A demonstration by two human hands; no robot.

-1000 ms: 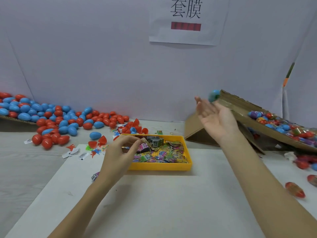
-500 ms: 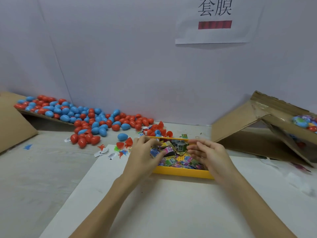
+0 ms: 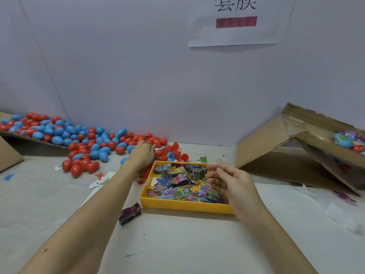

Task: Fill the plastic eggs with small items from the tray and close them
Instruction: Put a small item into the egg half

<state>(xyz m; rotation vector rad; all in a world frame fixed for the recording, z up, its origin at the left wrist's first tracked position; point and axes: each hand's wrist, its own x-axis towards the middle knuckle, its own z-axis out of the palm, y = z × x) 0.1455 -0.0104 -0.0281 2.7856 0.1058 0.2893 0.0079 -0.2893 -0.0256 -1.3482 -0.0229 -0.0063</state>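
A yellow tray (image 3: 183, 207) sits mid-table, filled with small colourful packets (image 3: 176, 183). Behind and to its left lies a big heap of red and blue plastic eggs (image 3: 88, 139), with open red and blue egg halves (image 3: 175, 150) just beyond the tray. My left hand (image 3: 142, 153) reaches palm down over the tray's far left corner, fingertips at the red eggs; whatever is under it is hidden. Over the tray's right side hovers my right hand (image 3: 230, 181), fingers loosely curled and holding nothing.
A dark purple packet (image 3: 130, 213) lies on the table in front of the tray's left corner. A tilted cardboard box (image 3: 308, 135) at the right holds wrapped, filled eggs (image 3: 348, 141). Another cardboard piece (image 3: 8, 153) is at the far left. Paper scraps (image 3: 98, 180) litter the table.
My left hand has left the tray and moved back-left to the eggs. My right hand came down from the box at the right to hover over the tray.
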